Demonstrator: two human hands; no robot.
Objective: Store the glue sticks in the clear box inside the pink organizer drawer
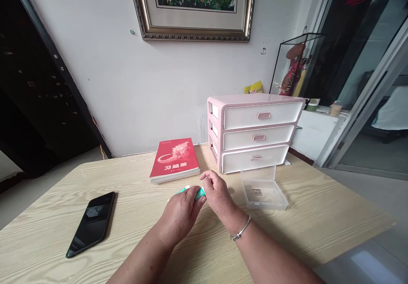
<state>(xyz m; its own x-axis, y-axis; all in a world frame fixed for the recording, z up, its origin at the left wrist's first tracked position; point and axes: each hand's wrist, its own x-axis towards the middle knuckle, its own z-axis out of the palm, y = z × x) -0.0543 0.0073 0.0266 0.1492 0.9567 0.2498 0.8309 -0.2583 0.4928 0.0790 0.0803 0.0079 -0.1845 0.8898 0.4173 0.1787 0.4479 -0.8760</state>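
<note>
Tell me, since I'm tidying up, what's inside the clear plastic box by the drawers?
The open clear plastic box holds one small dark piece, too small to identify. Anything beneath that piece is covered.

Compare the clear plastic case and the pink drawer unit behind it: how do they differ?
The clear plastic case is transparent, while the pink drawer unit is opaque, with white drawer fronts. The case is far smaller and lower than the unit. The case's lid stands open, while the unit's three drawers look shut. A small item shows inside the case; the unit's contents are hidden. Both are boxy plastic storage pieces on the wood-grain table.
</note>
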